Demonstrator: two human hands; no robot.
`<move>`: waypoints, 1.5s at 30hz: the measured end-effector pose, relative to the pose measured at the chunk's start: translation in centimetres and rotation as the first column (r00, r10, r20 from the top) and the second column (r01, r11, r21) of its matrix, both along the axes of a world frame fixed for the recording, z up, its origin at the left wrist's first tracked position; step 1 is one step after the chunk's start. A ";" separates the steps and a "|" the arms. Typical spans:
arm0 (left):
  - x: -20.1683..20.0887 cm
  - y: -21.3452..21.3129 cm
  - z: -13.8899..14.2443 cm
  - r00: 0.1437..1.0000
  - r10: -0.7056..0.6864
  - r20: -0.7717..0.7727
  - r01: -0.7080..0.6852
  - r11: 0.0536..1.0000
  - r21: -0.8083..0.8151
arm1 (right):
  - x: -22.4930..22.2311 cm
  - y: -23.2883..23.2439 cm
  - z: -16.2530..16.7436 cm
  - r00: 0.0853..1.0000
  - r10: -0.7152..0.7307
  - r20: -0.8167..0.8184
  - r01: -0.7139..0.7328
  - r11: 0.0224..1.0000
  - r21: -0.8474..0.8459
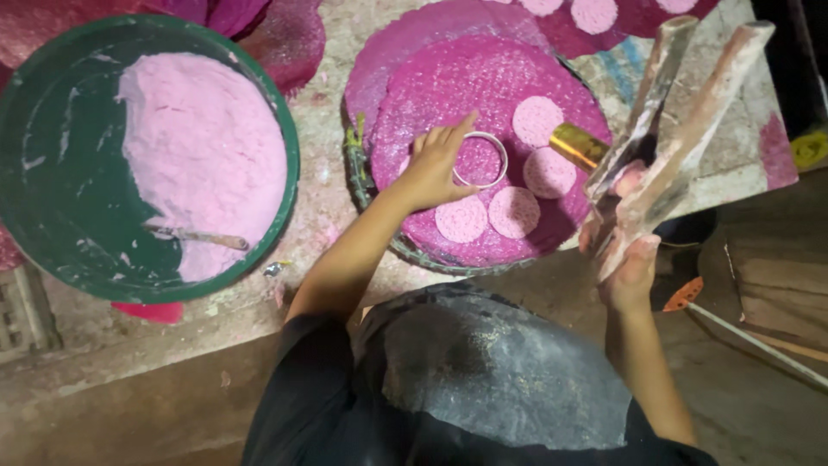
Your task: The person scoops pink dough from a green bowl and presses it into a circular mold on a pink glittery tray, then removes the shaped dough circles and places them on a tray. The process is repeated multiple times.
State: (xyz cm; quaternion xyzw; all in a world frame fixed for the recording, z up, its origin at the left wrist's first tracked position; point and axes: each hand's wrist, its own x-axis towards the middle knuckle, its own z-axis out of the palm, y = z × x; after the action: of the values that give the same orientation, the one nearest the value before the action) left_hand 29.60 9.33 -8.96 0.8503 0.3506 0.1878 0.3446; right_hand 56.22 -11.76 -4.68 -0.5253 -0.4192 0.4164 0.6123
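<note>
Resting on one white ring (480,160), left hand (435,168); right hand (630,267) gripping wooden press (673,129); four pink discs (537,120).

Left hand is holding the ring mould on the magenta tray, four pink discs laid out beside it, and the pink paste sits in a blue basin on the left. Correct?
Not quite: the basin is green, not blue, as the head view shows. The rest holds: the left hand holds the ring mould on the magenta tray, four pink discs lie beside it, and the pink paste sits in the basin on the left.
</note>
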 end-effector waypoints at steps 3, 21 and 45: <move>1.2 0.2 0.1 0.990 -0.029 -0.139 0.015 0.995 -0.097 | -0.4 -0.5 0.7 0.999 -0.038 0.030 0.038 0.999 0.006; 4.4 2.5 6.0 -0.198 0.693 0.693 0.841 0.483 -0.243 | 1.7 11.5 9.7 0.697 0.717 0.014 -0.353 0.360 -0.863; 5.4 4.3 3.0 -0.355 0.791 0.499 0.694 0.580 -0.426 | -3.2 15.2 12.3 0.206 0.728 0.653 0.085 0.652 -0.754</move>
State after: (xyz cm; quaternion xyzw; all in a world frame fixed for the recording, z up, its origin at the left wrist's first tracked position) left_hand 35.00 13.66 -5.97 -0.0430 -0.0174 0.6271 0.7776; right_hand 53.06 3.44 7.67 -0.7244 -0.6271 0.2687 -0.0991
